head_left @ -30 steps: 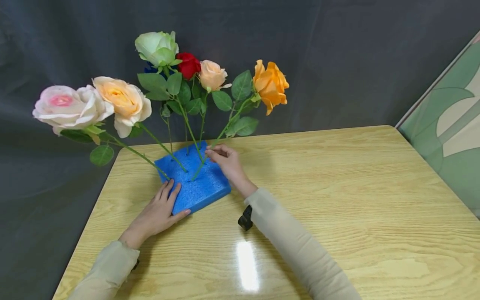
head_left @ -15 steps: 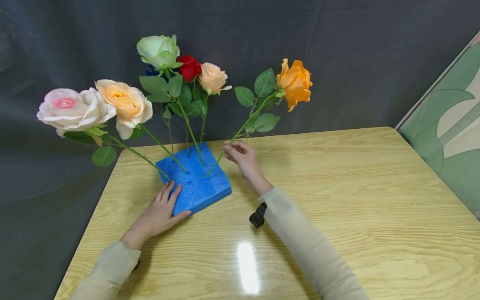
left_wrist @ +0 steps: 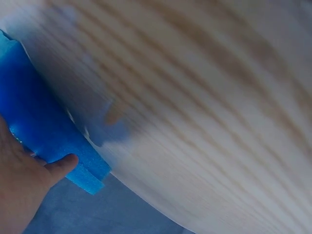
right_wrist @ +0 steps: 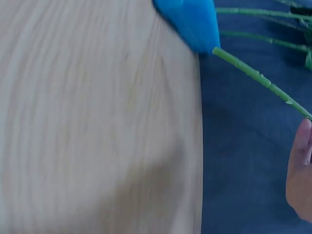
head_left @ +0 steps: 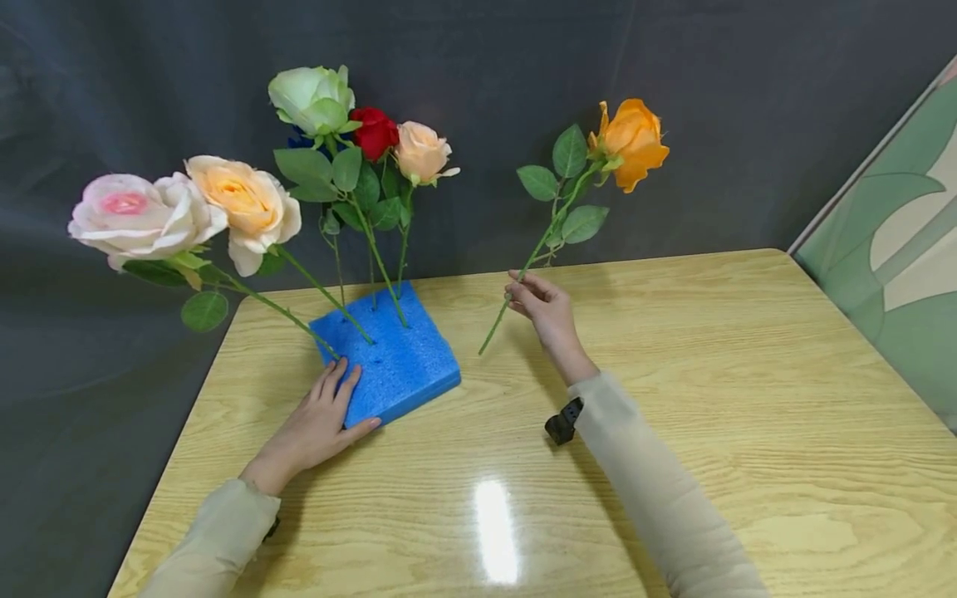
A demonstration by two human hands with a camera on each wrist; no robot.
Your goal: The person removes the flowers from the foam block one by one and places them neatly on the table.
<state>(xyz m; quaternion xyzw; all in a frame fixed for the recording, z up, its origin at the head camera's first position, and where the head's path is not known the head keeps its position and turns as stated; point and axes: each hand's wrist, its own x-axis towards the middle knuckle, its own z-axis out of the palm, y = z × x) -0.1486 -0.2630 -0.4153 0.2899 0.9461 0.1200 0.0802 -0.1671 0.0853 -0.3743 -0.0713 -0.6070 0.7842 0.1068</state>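
**Left hand [head_left: 312, 428] flat, right hand [head_left: 551, 320] pinching**

The left hand lies palm down, its fingers [head_left: 349, 387] pointing forward and its thumb [head_left: 365, 429] spread to the right. Well apart, the right hand is raised farther forward, its fingertips [head_left: 517, 276] drawn into a pinch. Both forearms, the left [head_left: 213, 536] and the right [head_left: 658, 482], are sleeved and slant inward.

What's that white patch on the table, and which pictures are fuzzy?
Head view: the white patch is glare on the table, likely from a light; the orange rose looks fairly sharp. Left wrist view: the table is blurry. Right wrist view: soft too, with a fuzzy shadow low down.
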